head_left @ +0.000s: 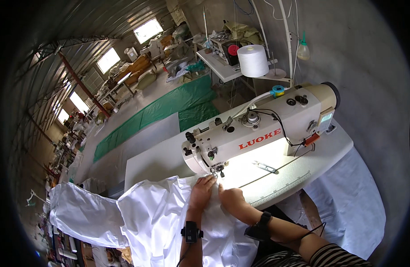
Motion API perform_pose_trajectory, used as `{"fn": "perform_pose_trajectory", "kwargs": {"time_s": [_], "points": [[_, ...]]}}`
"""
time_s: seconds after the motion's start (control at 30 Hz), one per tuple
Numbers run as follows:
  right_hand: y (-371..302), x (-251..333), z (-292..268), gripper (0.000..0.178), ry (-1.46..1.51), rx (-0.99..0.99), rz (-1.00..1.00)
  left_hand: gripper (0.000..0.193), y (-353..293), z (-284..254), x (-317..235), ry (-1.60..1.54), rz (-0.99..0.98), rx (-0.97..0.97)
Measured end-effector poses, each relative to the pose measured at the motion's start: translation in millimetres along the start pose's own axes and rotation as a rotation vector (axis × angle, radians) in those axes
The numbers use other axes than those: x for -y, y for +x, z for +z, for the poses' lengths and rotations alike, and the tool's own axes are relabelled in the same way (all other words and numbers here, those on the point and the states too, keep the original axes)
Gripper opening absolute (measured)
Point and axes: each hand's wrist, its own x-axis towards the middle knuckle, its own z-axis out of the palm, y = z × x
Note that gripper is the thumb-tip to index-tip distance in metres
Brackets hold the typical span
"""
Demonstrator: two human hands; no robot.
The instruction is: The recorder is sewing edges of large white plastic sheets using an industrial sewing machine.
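Note:
White fabric (153,209) lies bunched over the front of a sewing machine (263,129) table and drapes down towards me. My left hand (203,190) rests on this cloth beside the needle and presser foot (218,171). Its fingers are stretched out flat, tips close to the foot. Just right of it, my right hand (234,204) is closed at the cloth's edge, index finger pointing towards the foot and the other fingers curled under. The exact grip is partly hidden. A lamp brightly lights the machine bed around the needle.
Thread snips (266,167) lie on the machine table (285,175), right of the needle. A white thread cone (253,61) stands behind the machine. More white cloth (352,200) hangs at the right. Green sheeting (147,118) covers part of the floor beyond.

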Motion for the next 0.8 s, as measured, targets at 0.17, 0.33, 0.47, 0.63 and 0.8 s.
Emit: {"fn": "perform_pose_trajectory", "kwargs": {"time_s": [0.17, 0.33, 0.47, 0.63, 0.8], "points": [[7, -2, 1, 0.054, -0.024, 0.010, -0.022, 0.028, -9, -19, -45, 0.045, -0.087, -0.162], [-43, -29, -28, 0.047, 0.312, -0.263, -0.053, 0.046, -110, -11, -170, -0.089, -0.396, -0.165], [-115, -51, -51, 0.037, 0.545, -0.397, -0.193, 0.045, -178, 5, -215, 0.225, -0.446, -0.202], [-187, -58, -52, 0.016, 0.770, -0.172, -0.135, 0.012, -219, 8, -220, 0.274, -0.607, -0.262], [-213, -65, -48, 0.011, 0.835, -0.101, -0.057, 0.018, -235, -2, -211, -0.197, -1.010, -0.177]]}}
